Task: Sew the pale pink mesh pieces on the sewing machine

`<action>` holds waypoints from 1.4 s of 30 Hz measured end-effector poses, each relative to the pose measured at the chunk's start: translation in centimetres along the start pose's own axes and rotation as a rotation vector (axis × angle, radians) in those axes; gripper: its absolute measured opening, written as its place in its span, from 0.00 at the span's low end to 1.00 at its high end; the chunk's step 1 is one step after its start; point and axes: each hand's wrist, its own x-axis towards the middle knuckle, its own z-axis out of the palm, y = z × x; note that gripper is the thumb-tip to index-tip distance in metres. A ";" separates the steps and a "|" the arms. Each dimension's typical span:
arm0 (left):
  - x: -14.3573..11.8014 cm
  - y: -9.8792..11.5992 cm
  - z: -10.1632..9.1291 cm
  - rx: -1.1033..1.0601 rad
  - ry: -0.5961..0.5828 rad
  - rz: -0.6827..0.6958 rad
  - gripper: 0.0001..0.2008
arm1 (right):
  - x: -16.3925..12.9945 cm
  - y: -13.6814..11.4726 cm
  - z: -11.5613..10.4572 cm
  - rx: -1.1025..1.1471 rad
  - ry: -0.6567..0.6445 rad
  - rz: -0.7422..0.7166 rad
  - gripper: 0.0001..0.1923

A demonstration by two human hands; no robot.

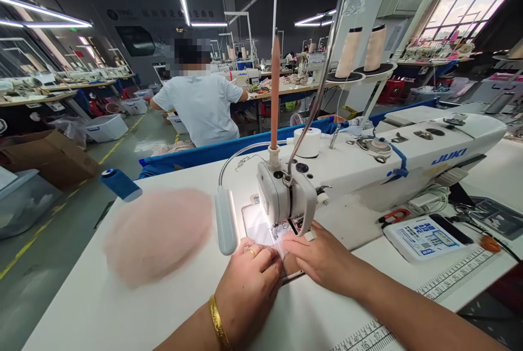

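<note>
Sewing mach. (359, 168) on tbl (90, 307); spool (121, 185) far L, case (425, 239) front R.

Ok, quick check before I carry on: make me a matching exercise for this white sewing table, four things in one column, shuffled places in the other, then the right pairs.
Things
1. Left hand with a gold bangle at its wrist
2. Blue cylindrical thread spool
3. Orange-brown pencil-shaped stick
4. Pale-pink gauzy-looking heap

Places
A. Upright on the white sewing machine head
B. Immediately left of the slim grey lamp
C. Beside the right hand
D. At the white tabletop's far-left corner

Pairs: 1-C, 2-D, 3-A, 4-B
</note>
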 end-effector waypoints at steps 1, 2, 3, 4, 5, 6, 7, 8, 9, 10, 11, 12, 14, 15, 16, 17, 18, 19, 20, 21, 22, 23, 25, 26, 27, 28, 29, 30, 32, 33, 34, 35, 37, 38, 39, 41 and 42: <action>0.0 -0.1 0.2 0.015 0.008 0.002 0.10 | 0.0 0.0 0.1 -0.008 0.019 0.013 0.16; 0.1 -0.3 0.3 0.030 0.015 0.002 0.10 | 0.1 0.1 0.1 -0.015 0.037 0.024 0.16; 0.1 -0.4 0.5 0.040 0.018 0.001 0.10 | 0.1 0.1 0.2 -0.022 0.058 0.031 0.17; 0.1 -0.5 0.6 0.047 0.018 -0.001 0.10 | 0.1 0.2 0.2 -0.027 0.080 0.033 0.18; 0.1 -0.6 0.7 0.049 0.021 -0.003 0.11 | 0.1 0.2 0.2 -0.025 0.101 0.029 0.19; 0.1 -0.6 0.8 0.045 0.025 -0.002 0.11 | 0.1 0.2 0.2 -0.019 0.116 0.017 0.20; 0.1 -0.6 0.9 0.036 0.030 0.002 0.11 | 0.1 0.2 0.2 -0.009 0.122 -0.002 0.19; 0.1 -0.6 0.9 0.026 0.034 0.006 0.11 | 0.1 0.2 0.2 0.000 0.119 -0.021 0.19; 0.1 -0.6 0.9 0.018 0.037 0.010 0.11 | 0.0 0.1 0.2 0.007 0.107 -0.037 0.18; 0.0 -0.7 0.8 0.013 0.038 0.011 0.11 | 0.0 0.1 0.2 0.009 0.089 -0.047 0.17; 0.0 -0.7 0.8 0.011 0.036 0.009 0.11 | 0.0 0.0 0.2 0.008 0.070 -0.047 0.17; 0.0 -0.7 0.7 0.012 0.031 0.008 0.11 | 0.0 0.0 0.3 0.004 0.058 -0.039 0.17; 0.1 -0.9 0.7 0.025 0.023 0.005 0.12 | 0.1 -0.1 0.3 0.001 0.042 -0.007 0.17; 0.1 -1.1 0.7 0.039 0.023 0.007 0.13 | 0.2 -0.1 0.3 0.001 0.038 0.009 0.18; 0.1 -1.3 0.7 0.058 0.021 0.007 0.13 | 0.2 -0.2 0.2 0.004 0.035 0.021 0.18; 0.2 -1.5 0.8 0.082 0.021 0.007 0.14 | 0.3 -0.2 0.2 0.008 0.034 0.032 0.18; 0.3 -1.7 0.8 0.108 0.019 0.003 0.15 | 0.4 -0.2 0.2 0.012 0.035 0.040 0.18; 0.3 -1.9 0.9 0.133 0.012 -0.002 0.15 | 0.5 -0.2 0.1 0.016 0.035 0.048 0.18; 0.4 -2.1 1.0 0.155 0.008 -0.008 0.16 | 0.6 -0.2 0.1 0.019 0.037 0.058 0.18; 0.5 -2.4 1.0 0.173 0.005 -0.016 0.16 | 0.6 -0.2 0.1 0.023 0.037 0.071 0.18; 0.5 -2.6 1.1 0.182 0.005 -0.025 0.16 | 0.7 -0.2 0.1 0.025 0.038 0.085 0.18; 0.6 -2.8 1.2 0.183 0.008 -0.036 0.16 | 0.7 -0.2 0.2 0.027 0.042 0.096 0.18; 0.7 -3.2 1.6 0.163 0.013 -0.063 0.16 | 0.6 -0.2 0.3 0.025 0.071 0.117 0.19; 0.7 -3.3 1.8 0.148 0.009 -0.082 0.15 | 0.6 -0.3 0.4 0.021 0.092 0.123 0.19; 0.6 -3.4 2.0 0.123 -0.003 -0.108 0.15 | 0.5 -0.3 0.5 0.017 0.112 0.125 0.20; 0.6 -3.5 2.2 0.095 -0.016 -0.140 0.15 | 0.4 -0.3 0.7 0.014 0.131 0.123 0.20; 0.6 -3.6 2.3 0.066 -0.031 -0.174 0.15 | 0.4 -0.3 0.8 0.013 0.145 0.118 0.21; 0.5 -3.6 2.5 0.037 -0.044 -0.206 0.14 | 0.3 -0.3 0.9 0.015 0.153 0.110 0.21; 0.5 -3.5 2.7 -0.018 -0.055 -0.257 0.14 | 0.2 -0.3 1.1 0.021 0.159 0.094 0.20; 0.5 -3.4 2.7 -0.042 -0.053 -0.273 0.14 | 0.2 -0.3 1.1 0.024 0.162 0.092 0.19; 0.5 -3.3 2.7 -0.067 -0.049 -0.288 0.13 | 0.2 -0.3 1.1 0.029 0.163 0.091 0.19; 0.6 -3.2 2.7 -0.099 -0.044 -0.309 0.12 | 0.2 -0.3 1.0 0.037 0.165 0.089 0.18; 0.9 -3.3 2.6 -0.179 -0.023 -0.365 0.11 | 0.3 -0.3 0.9 0.067 0.169 0.074 0.17; 1.3 -3.6 2.5 -0.226 -0.006 -0.401 0.11 | 0.2 -0.4 1.0 0.084 0.171 0.066 0.17; 1.7 -4.0 2.3 -0.277 0.020 -0.444 0.10 | 0.2 -0.4 1.0 0.100 0.176 0.058 0.17; 2.8 -5.4 1.5 -0.389 0.096 -0.554 0.09 | -0.1 -0.3 1.3 0.122 0.188 0.050 0.17; 3.3 -6.4 0.8 -0.448 0.153 -0.623 0.10 | -0.2 -0.2 1.5 0.127 0.196 0.053 0.16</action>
